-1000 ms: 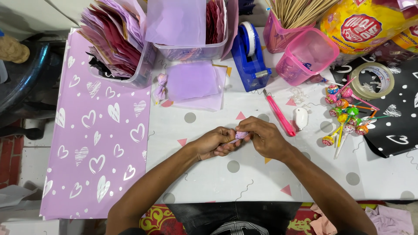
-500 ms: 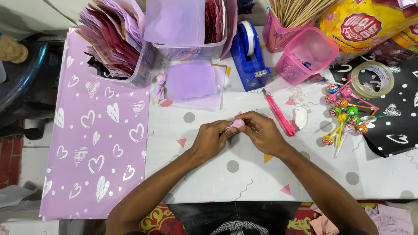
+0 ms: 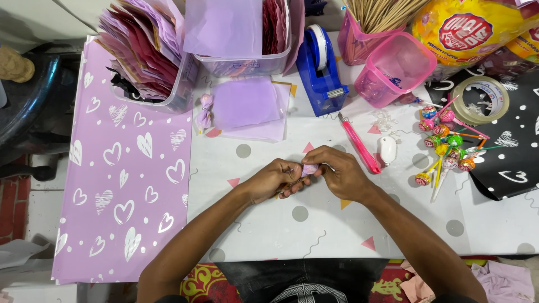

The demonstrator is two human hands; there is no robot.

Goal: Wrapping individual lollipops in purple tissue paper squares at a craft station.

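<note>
**Two hands pinch a small pink-wrapped piece at mid-table**

The left hand (image 3: 273,180) and the right hand (image 3: 338,172) meet over the white patterned table (image 3: 314,224), both grasping a small pink-wrapped piece (image 3: 310,169) between their fingertips. That piece sits just left of the pink box cutter (image 3: 359,145), which lies slantwise on the table, and is apart from it.

Toward the person from the cutter, the table runs bare to its near edge, crossed only by the two forearms. Just right of the cutter is a small white object (image 3: 387,149), and further right a cluster of lollipops (image 3: 444,147) with sticks fanned out, beside black sheet with white hearts (image 3: 508,163). A roll of clear tape (image 3: 480,100) rests on that sheet.

Just beyond the cutter's far tip stands a blue tape dispenser (image 3: 321,73), with a pink tub (image 3: 393,68) to its right. Left of the cutter lie lilac tissue squares (image 3: 247,106), and well to the left a lilac heart-print sheet (image 3: 123,179) reaches the table's left edge. Bins of tissue paper (image 3: 149,53) crowd the far side.
</note>
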